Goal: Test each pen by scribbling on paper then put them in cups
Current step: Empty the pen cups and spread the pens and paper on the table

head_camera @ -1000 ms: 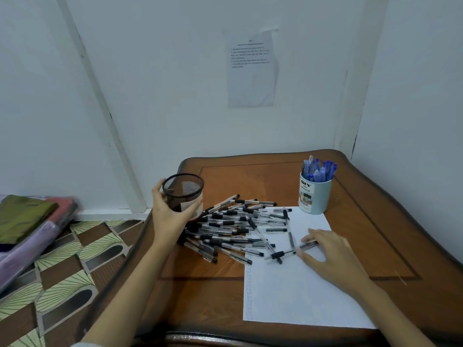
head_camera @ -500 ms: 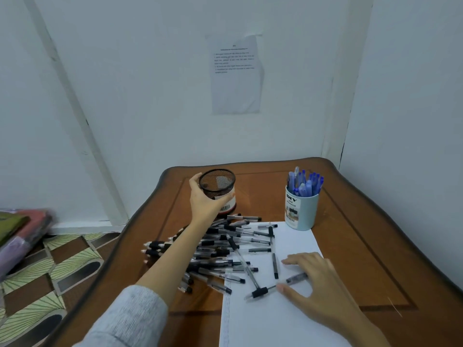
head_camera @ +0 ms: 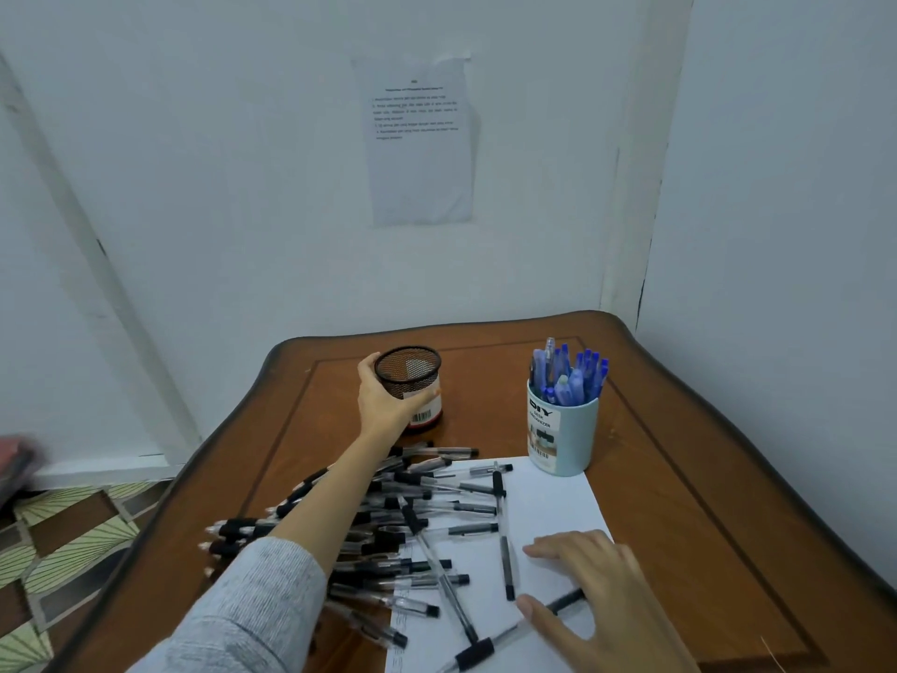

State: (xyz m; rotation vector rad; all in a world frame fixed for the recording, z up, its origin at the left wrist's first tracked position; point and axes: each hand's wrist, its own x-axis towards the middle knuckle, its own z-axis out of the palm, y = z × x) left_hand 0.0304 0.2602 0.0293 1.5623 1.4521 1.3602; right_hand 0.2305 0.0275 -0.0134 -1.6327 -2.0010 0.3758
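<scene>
Right now we are at the setting-up end of the job, not the scribbling itself. Our left hand (head_camera: 388,405) stretches across the pile of black pens (head_camera: 388,517) to the black mesh cup (head_camera: 410,376) at the far side of the surface (head_camera: 704,478). Its grip is wrapped round the cup's wall, thumb on one side and fingers on the other. The cup is upright and looks empty; whether its base rests on the wood we cannot tell. Our right hand (head_camera: 597,604) lies low over the paper (head_camera: 548,507), fingers spread and nearly straight, its grip loose. 1 pen (head_camera: 478,653) runs under the palm, touched but not pinched. The light-blue cup (head_camera: 563,429) just beyond the paper's far corner is full of blue pens (head_camera: 568,376).

We judge that nearly all the black pens are untested. Next, the left hand should settle the mesh cup within reach and let go. The right must curl round that 1 pen, tip down, and scribble on bare paper.
</scene>
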